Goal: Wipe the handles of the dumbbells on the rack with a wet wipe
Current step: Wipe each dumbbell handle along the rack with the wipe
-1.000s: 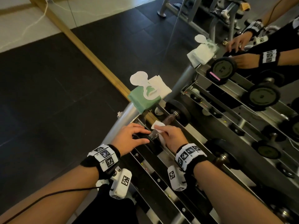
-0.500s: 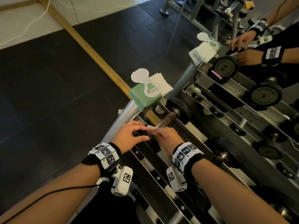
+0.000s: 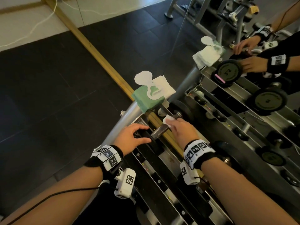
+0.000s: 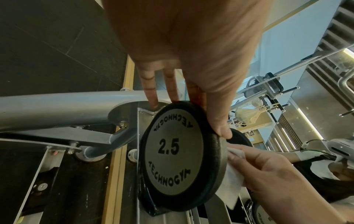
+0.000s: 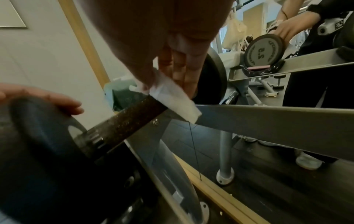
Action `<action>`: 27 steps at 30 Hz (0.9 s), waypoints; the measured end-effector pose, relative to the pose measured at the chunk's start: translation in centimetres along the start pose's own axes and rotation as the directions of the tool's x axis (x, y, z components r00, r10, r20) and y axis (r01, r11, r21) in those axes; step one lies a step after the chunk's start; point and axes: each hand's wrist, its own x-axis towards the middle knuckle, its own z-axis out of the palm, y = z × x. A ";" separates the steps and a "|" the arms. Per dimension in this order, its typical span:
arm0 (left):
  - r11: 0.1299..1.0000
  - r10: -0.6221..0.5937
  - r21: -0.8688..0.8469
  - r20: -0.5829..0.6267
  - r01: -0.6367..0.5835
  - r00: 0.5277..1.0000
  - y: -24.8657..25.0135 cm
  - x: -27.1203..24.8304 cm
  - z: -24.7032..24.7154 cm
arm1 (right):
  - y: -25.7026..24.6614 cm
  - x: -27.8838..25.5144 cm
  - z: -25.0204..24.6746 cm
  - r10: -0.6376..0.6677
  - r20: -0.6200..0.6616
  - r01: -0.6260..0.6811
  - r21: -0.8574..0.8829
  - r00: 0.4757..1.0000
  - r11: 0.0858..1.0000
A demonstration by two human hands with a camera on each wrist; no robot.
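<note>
A black dumbbell lies on the rack (image 3: 168,161), its near plate (image 4: 176,151) marked 2.5. My left hand (image 3: 142,133) grips that plate's rim, thumb on one side and fingers on the other (image 4: 191,113). My right hand (image 3: 172,125) holds a white wet wipe (image 3: 168,119) wrapped over the dark knurled handle (image 3: 159,133), close to the far plate (image 3: 181,109). In the right wrist view the wipe (image 5: 174,97) covers the upper end of the handle (image 5: 126,122), and the left hand's fingers (image 5: 47,98) lie on the near plate (image 5: 38,128).
A green wet wipe pack (image 3: 148,99) with its flap open sits on the rack's grey frame tube (image 3: 128,116). A wood-framed mirror (image 3: 97,52) behind the rack reflects the dumbbells and my hands. Dark rubber floor lies to the left.
My right hand has slid the wipe along the handle, away from the near plate toward the far plate, baring the handle's near end. The left hand stays on the plate.
</note>
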 end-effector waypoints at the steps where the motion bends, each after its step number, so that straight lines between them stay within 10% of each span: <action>1: 1.000 -0.007 -0.013 0.002 0.007 1.000 0.1 0.0 0.0 | 0.0 0.0 0.1 -0.006 -0.023 0.006 0.028 1.000 1.000; 16: 0.997 -0.050 -0.066 0.008 0.050 0.999 0.5 0.0 -0.1 | -2.0 -0.6 -0.5 -0.024 0.077 -0.004 0.345 0.997 0.939; 23: 1.000 -0.027 0.014 0.011 0.027 1.000 0.2 0.1 -0.2 | -0.1 0.6 -3.7 0.178 -0.282 -0.069 0.357 0.943 0.932; 27: 1.000 -0.019 0.020 0.011 0.019 1.000 -0.2 0.2 -0.1 | 0.0 0.7 -3.2 0.137 -0.262 -0.089 0.189 0.955 0.978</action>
